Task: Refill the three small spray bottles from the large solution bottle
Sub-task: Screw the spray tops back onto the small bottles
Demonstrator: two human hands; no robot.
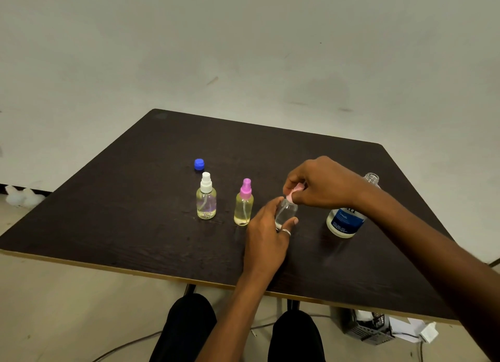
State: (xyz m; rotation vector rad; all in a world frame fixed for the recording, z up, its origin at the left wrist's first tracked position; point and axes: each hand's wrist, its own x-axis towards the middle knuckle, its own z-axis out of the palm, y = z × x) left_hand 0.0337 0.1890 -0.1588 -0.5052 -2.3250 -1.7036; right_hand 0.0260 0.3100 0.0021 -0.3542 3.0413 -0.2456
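Left hand (266,227) grips the clear spray bottle (285,211) to steady it; right hand (322,184) pinches its pink cap (293,193), likely for twisting.

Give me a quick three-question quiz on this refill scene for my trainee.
1. True or false: the large solution bottle has its cap on.
2. What does the left hand grip? A) the large solution bottle; B) the clear small spray bottle; C) nothing.
3. Fill in: the right hand pinches a pale ___ spray top at that small bottle's neck.

Key: 1 false, its neck is open; 2 B; 3 pink.
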